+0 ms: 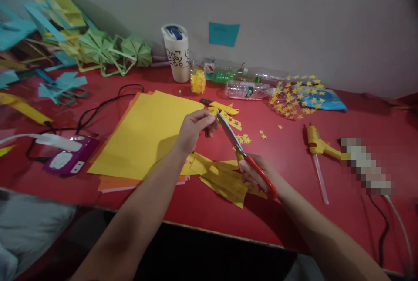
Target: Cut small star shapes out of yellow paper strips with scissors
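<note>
My left hand (197, 128) pinches a small piece of yellow paper (213, 112) above the table's middle. In my right hand (253, 170) are scissors (257, 172) with red handles, their blades reaching up to that piece. Beneath and beyond the blades lie a yellow strip with star-shaped holes (232, 121) and loose yellow paper stars (243, 138). A yellow box cutter (225, 108) rests just behind my left hand. Large yellow sheets (140, 133) are stacked over orange ones to the left, and smaller yellow cut pieces (225, 181) lie below my hands.
Along the wall stand a white tumbler (176, 55) and a small container of yellow bits (197, 81), beside plastic bottles (248, 91) and a star-covered clear piece (290, 98). A glue gun (315, 139) is at right. Left are a purple power strip (70, 157), cables and folded paper shapes (101, 46).
</note>
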`<state>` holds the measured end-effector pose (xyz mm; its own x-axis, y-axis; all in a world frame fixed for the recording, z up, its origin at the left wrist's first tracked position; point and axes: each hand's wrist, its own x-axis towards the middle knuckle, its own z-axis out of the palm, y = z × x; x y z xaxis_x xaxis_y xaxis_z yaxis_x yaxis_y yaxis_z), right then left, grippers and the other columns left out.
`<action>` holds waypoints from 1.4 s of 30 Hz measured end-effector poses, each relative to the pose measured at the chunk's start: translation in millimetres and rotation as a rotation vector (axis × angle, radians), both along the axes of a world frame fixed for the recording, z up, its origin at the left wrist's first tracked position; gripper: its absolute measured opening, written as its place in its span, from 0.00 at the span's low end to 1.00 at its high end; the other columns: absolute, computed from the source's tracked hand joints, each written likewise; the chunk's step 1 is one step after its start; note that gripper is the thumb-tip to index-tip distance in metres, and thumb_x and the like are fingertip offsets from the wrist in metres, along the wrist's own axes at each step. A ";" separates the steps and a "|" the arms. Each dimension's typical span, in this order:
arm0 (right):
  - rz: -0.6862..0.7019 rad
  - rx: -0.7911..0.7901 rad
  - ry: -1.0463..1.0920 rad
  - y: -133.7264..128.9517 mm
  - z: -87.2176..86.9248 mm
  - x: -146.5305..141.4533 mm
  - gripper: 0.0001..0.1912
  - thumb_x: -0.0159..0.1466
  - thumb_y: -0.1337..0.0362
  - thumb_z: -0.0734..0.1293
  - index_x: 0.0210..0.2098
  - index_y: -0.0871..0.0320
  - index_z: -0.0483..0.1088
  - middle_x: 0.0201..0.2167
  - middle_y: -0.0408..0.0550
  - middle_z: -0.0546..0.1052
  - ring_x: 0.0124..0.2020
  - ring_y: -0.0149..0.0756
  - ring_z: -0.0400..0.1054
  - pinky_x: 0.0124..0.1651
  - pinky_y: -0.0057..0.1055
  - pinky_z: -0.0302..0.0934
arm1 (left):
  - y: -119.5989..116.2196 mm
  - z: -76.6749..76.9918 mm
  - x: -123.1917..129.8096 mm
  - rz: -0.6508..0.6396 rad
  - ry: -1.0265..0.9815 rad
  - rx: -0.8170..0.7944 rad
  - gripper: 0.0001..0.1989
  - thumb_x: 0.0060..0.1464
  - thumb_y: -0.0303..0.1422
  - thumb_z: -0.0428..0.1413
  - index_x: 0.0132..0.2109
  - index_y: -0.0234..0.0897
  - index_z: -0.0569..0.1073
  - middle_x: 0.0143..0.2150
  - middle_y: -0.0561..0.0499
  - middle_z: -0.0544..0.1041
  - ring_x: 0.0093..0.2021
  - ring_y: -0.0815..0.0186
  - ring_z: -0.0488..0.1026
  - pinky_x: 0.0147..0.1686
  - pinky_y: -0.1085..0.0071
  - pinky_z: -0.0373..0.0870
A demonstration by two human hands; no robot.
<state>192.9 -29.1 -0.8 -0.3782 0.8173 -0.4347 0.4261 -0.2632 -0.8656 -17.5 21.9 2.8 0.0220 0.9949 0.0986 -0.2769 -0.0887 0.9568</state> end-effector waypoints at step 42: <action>0.081 0.019 0.028 1.2 -9.6 8.0 0.32 0.53 0.32 0.67 0.24 0.55 0.60 0.17 0.39 0.66 0.12 0.24 0.56 0.11 0.22 0.46 | 0.4 2.1 -4.4 0.047 -0.004 -0.059 0.09 0.38 0.35 0.57 0.19 0.38 0.67 0.14 0.57 0.65 0.13 0.77 0.59 0.11 0.80 0.51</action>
